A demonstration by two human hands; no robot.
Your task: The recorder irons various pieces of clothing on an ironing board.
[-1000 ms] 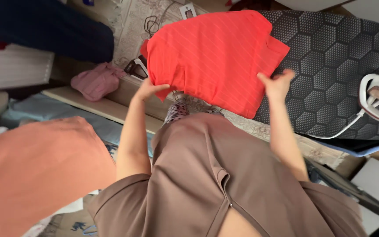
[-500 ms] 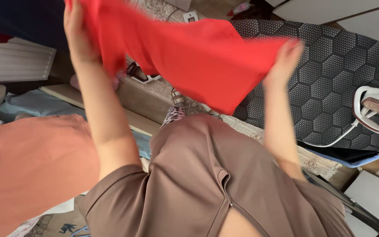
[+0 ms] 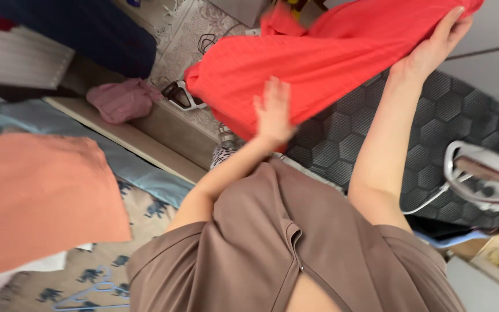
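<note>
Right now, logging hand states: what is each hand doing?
Left hand: open, fingers spread against the red garment.
Right hand: closed on the red garment's raised edge.

Garment (image 3: 319, 63) hangs over the ironing board (image 3: 434, 110), the right hand (image 3: 431, 49) gripping its upper right edge, the left hand (image 3: 274, 110) against its lower middle. Iron (image 3: 486, 176) sits on the board's right; sunglasses (image 3: 180, 95) lie left of the garment.

Iron (image 3: 489, 179) right; ironing board (image 3: 342, 153) bare.

Home: ironing board (image 3: 342, 150), iron (image 3: 486, 176), carpet (image 3: 183, 43)
</note>
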